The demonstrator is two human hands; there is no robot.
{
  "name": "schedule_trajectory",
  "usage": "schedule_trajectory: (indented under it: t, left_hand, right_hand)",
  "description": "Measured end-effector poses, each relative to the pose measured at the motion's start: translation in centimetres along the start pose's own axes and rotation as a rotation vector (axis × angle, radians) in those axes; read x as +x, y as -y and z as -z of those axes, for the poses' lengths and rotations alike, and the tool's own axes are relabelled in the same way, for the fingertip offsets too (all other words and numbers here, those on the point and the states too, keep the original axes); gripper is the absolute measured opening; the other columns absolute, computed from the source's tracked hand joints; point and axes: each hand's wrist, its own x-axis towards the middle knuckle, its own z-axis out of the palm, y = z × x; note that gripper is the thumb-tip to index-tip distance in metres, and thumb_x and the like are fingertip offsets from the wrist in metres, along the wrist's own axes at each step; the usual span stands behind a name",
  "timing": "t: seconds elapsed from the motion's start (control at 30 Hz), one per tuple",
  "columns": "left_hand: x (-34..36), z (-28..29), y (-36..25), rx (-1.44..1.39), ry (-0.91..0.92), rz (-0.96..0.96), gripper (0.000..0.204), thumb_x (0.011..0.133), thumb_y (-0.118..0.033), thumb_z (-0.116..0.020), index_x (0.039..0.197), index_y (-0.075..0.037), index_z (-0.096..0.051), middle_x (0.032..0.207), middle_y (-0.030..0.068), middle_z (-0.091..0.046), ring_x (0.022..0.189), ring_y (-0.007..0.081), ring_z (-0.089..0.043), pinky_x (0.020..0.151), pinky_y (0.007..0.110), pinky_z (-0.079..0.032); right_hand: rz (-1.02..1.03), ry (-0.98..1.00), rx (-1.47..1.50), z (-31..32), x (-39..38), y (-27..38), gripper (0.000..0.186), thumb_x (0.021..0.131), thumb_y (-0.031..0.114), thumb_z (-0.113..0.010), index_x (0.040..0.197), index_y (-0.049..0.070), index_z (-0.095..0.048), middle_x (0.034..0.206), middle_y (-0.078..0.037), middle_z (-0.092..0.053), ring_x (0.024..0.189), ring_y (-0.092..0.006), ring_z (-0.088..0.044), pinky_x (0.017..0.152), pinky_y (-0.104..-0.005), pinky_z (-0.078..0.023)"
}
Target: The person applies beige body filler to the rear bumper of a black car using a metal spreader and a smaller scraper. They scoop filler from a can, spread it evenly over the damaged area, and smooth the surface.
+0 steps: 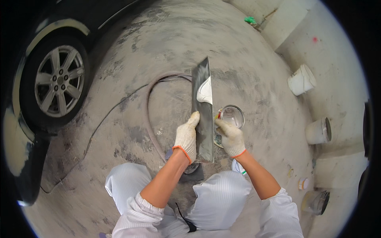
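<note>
Grey flr [166, 47]: L hand [186, 137] grips board [204, 119], R hand [232, 138] nr tin [234, 114], grip/label unclear.

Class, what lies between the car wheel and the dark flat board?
In the head view, a thin dark cable and a ribbed hose, both on the floor.

text: none readable | wheel cap [60, 80]: any mark too small to tell | can [233, 115]: any print unreadable
</note>
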Motion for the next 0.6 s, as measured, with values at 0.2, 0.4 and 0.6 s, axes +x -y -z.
schedule_trajectory:
  t: [0.2,0.4,0.6]
  left_hand:
    - [2.6,-0.4,3.6,0.529,-0.11,-0.508,0.046,0.104,-0.036,-0.072,0.104,0.009,-0.079,0.091,0.0093,-0.076,0.085,0.0155,-0.063,0.079,0.037,-0.052]
    - [4.6,1.1,5.2,0.636,-0.204,-0.57,0.045,0.102,-0.033,-0.078,0.113,0.01,-0.081,0.101,0.0043,-0.076,0.089,0.0138,-0.062,0.084,0.033,-0.053]
    - [5.1,3.6,1.2,0.553,-0.192,-0.426,0.04,0.103,-0.037,-0.077,0.121,-0.002,-0.08,0.106,0.0008,-0.073,0.092,0.0134,-0.065,0.084,0.032,-0.054]
  right_hand:
    - [-0.317,0.099,0.666,-3.3,-3.6,-0.2,0.028,0.107,0.012,-0.055,0.118,-0.007,-0.071,0.113,-0.023,-0.079,0.1,-0.0311,-0.074,0.093,-0.0456,-0.057]
    - [-0.927,0.081,0.253,-4.3,-16.2,-10.0,0.081,0.096,0.051,-0.078,0.153,-0.002,-0.059,0.138,-0.025,-0.073,0.133,-0.0381,-0.068,0.117,-0.0444,-0.051]
    - [-1.287,0.489,-0.312,-4.3,-28.1,-19.6,0.155,0.06,0.066,-0.098,0.177,0.01,-0.013,0.18,-0.021,-0.023,0.166,-0.0431,-0.023,0.124,-0.0673,-0.036]
